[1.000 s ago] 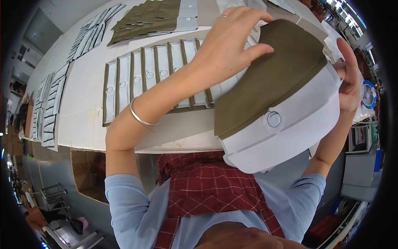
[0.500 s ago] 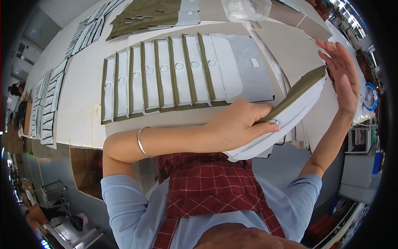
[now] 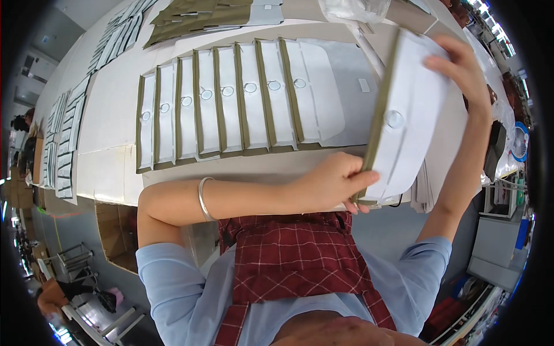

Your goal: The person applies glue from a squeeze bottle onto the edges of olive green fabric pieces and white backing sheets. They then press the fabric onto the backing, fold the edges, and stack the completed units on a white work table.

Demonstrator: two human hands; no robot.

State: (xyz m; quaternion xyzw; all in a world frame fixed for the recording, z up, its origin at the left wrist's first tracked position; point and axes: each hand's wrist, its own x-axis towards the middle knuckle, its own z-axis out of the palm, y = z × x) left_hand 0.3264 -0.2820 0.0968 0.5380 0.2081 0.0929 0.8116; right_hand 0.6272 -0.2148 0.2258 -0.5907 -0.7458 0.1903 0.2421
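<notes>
Between my hands is a white-faced fabric panel [image 3: 407,115] with an olive folded edge and a drawn circle in its middle. It stands tilted over the right end of the table. My left hand [image 3: 340,180] pinches its lower left corner at the olive edge, thumb on the white face. At the upper right corner my right hand [image 3: 461,66] is closed on the panel, its fingertips partly hidden. To the left lies an overlapping row of similar panels [image 3: 248,115], each with an olive edge and a circle. A grey-backed piece with a white label [image 3: 363,85] lies at its right end.
Olive fabric pieces [image 3: 196,17] are stacked at the far side, beside a clear plastic bag [image 3: 355,8]. More striped bundles [image 3: 69,138] lie along the table's left. A cardboard box [image 3: 118,236] sits below the left edge, and a blue fan [image 3: 519,141] is at the far right.
The panel has swung more upright, its white face and circle turning into view. My right hand has gone from open beside it to gripping its upper corner. My left hand keeps hold below.
</notes>
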